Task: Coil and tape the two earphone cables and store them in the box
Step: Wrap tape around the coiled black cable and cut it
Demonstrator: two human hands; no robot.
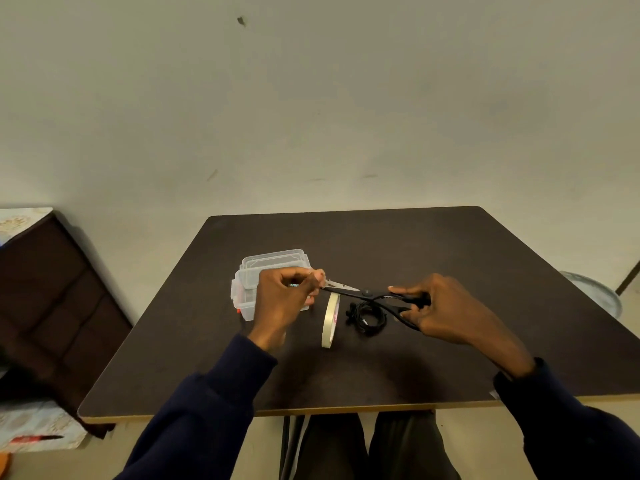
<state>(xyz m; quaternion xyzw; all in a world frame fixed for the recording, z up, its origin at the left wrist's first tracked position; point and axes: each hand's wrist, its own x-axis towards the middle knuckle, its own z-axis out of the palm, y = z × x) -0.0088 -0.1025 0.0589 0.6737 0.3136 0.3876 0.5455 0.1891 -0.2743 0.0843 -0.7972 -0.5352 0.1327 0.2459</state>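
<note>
Left hand [285, 301]: fingers curled, thumb and fingertips pinched together on a pale scrap [319, 274] that is too small to identify. The hand is raised above the desk [415, 244], in front of the box [273, 268].

Right hand [450, 311]: closed around the black handles of the scissors [367, 293], fingers through the loops. The metal blades are slightly parted, with their tips at the left fingertips.

Cable [370, 315]: one thin, black earphone cable, wound in a loose round coil, lies on the desk under the scissors. A second cable cannot be made out.

Tape [330, 322]: a narrow cream roll stands on edge just left of the coil.

Box: clear plastic with rounded corners, on the desk at left of centre and partly hidden by the left hand.

Desk: dark, matt top with a light edge band.
</note>
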